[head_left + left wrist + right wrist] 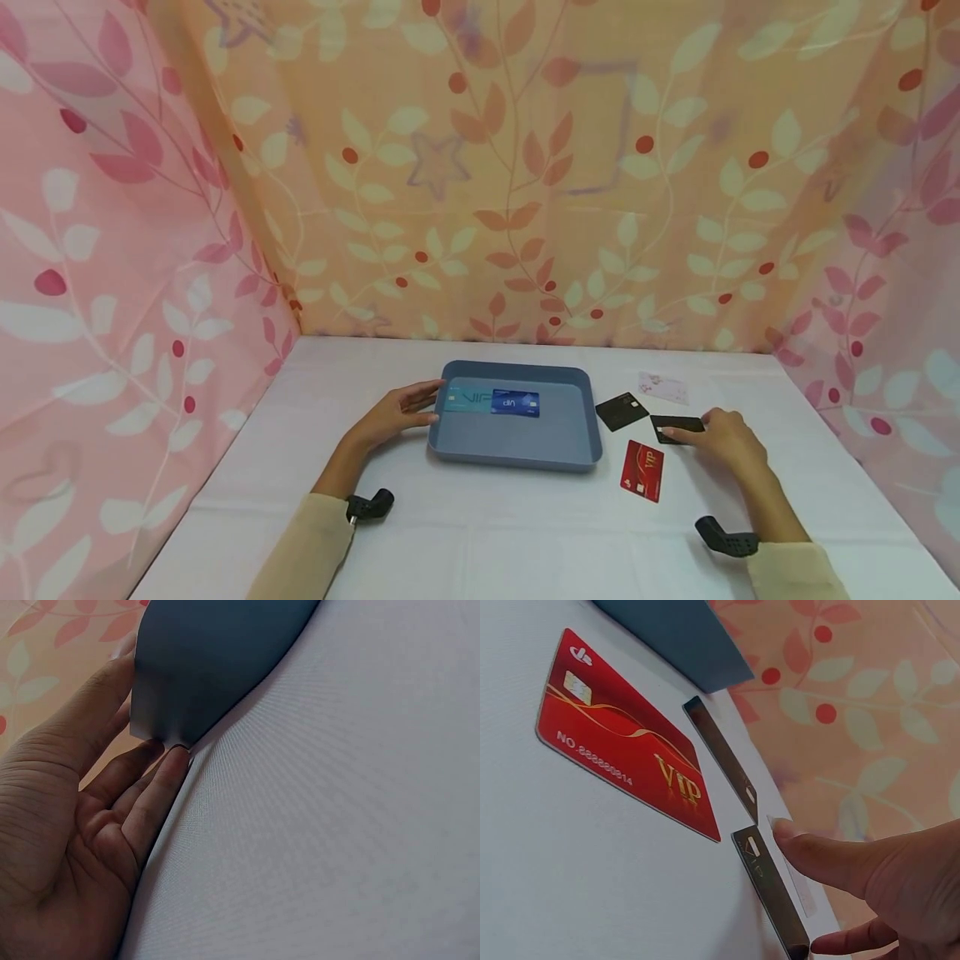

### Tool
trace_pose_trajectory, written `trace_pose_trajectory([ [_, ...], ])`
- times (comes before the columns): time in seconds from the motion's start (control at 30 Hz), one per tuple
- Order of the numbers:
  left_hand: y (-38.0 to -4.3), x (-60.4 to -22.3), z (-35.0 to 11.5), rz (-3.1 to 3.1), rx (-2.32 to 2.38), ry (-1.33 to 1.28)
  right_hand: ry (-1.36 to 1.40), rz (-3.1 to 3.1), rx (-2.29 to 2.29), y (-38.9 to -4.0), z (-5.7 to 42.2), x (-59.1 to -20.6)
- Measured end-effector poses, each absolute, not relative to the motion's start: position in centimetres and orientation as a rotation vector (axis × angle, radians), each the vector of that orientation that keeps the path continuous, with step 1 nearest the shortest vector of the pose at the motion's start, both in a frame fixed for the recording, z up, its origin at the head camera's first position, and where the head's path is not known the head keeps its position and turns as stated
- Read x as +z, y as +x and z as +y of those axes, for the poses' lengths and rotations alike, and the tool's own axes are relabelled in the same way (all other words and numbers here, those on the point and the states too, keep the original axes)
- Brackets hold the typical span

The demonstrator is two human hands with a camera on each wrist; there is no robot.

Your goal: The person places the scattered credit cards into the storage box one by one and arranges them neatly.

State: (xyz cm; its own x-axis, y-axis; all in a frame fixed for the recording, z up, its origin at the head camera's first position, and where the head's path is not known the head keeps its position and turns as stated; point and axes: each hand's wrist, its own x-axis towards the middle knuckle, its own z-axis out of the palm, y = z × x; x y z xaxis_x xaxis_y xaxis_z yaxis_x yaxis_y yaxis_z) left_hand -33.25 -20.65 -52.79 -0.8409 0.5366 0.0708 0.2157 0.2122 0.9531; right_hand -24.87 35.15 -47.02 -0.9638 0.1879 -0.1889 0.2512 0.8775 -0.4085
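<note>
A blue-grey tray (pixel 510 454) lies on the table, holding a teal VIP card (pixel 467 400) and a dark blue card (pixel 516 403) side by side. At its left edge, my left hand (pixel 401 412) holds the rim between thumb and fingers; the left wrist view shows the fingertips (pixel 177 754) against the tray's lower corner. My right hand (pixel 727 437) reaches over a black card (pixel 677 429) lying flat. In the right wrist view the thumb (pixel 817 855) appears just above this card, while a finger meets its far end.
Several cards lie right of the tray: another black card (pixel 622 411) near its edge, a red VIP card (pixel 642 471) closer to me, and a pale pink-white card (pixel 663 387) farther back. A white cloth covers the table (pixel 525 533). Patterned curtains (pixel 510 167) enclose the back and sides.
</note>
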Motion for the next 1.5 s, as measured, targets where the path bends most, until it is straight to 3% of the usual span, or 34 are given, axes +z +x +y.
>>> trace_pose_trajectory([
  [1.17,-33.2,-53.0,-20.6,2.219,1.674,0.685,0.472,3.039,-0.549,-24.9,33.4,-48.9],
  [1.5,-33.2,-53.0,-20.6,2.223,1.663,0.673,0.393,3.006,-0.596,-25.2,34.8,-48.9],
])
